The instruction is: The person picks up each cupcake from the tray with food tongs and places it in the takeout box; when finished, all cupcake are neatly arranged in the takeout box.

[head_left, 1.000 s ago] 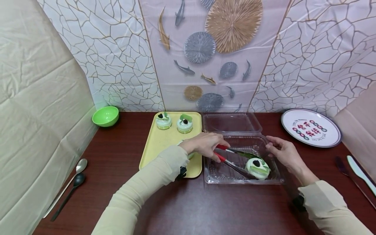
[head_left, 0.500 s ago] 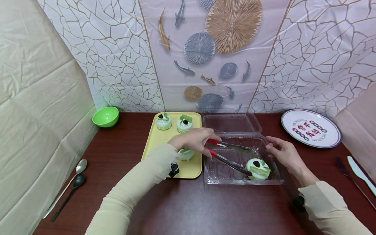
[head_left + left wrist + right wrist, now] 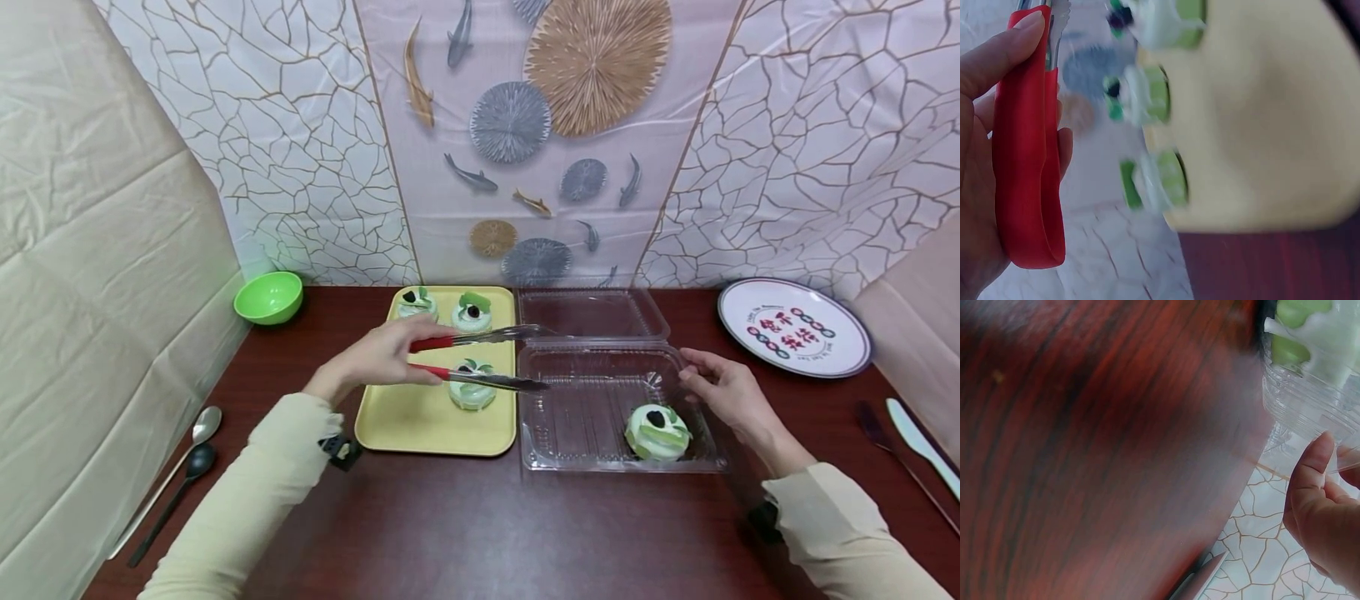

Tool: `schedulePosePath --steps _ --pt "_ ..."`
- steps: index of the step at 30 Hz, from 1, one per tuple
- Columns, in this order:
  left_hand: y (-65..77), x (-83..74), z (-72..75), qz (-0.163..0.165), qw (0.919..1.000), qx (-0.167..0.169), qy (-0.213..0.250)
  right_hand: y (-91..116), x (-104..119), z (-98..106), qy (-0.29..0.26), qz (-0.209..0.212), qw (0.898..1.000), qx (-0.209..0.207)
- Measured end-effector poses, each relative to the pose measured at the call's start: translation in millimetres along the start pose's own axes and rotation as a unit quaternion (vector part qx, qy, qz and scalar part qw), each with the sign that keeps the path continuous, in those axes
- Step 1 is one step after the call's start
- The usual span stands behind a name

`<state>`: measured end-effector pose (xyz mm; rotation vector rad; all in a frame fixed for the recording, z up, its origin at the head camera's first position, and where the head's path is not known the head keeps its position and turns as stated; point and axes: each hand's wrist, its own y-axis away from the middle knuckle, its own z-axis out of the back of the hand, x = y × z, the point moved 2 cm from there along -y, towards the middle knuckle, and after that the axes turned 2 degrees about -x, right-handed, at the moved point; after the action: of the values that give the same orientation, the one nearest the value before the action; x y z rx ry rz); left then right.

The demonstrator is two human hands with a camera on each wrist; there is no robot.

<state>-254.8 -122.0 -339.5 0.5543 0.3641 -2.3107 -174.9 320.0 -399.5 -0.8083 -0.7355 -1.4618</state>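
- The step in hand seemed to be shifting cream-topped cakes with tongs from the yellow tray (image 3: 390,425) into the clear container (image 3: 570,417) just right of the tray; three seemed left to move.
- The left grip (image 3: 378,354) held the red-handled tongs (image 3: 423,372) over the tray, their metal arms spread wide and carrying nothing.
- The front cake (image 3: 472,398) stood on the tray's right half; the nearer tong arm crossed it in the head view, though whether they touched could not be told.
- The back-left cake (image 3: 417,302) and back-right cake (image 3: 471,315) stood near the tray's far edge.
- The boxed cake (image 3: 658,437) sat upright at the container's end away from the tray.
- The right grip (image 3: 723,387) pinched the container's rim on the side farthest from the tray, apparently steadying it.
- The next move likely called for setting the tong arms either side of the front cake, closing gently and lifting level; a hard squeeze could smear the cream.
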Motion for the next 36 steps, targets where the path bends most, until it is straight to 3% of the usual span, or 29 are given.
schedulePosePath --steps 2,7,14,19,25,36 --pt "15.0 10.1 5.3 0.025 0.9996 -0.009 0.006 0 0 0 0.000 0.001 1.000 -0.001" --pt "42.0 32.3 10.2 0.048 0.9984 -0.031 0.000 1 0 1 -0.004 0.003 1.000 -0.003" --pt "64.2 52.8 2.6 0.078 0.9965 -0.028 -0.005 0 1 2 0.003 0.001 1.000 -0.001" --pt "69.9 60.5 -5.6 0.091 0.9955 -0.025 -0.005 1 1 2 -0.006 0.005 1.000 -0.002" --pt "69.1 66.1 -15.2 0.082 0.9960 -0.026 -0.024 1 1 0 -0.010 0.007 1.000 -0.003" --pt "71.7 68.2 -22.8 0.095 0.9943 -0.031 -0.037 1 1 -1 -0.010 0.005 1.000 -0.001"
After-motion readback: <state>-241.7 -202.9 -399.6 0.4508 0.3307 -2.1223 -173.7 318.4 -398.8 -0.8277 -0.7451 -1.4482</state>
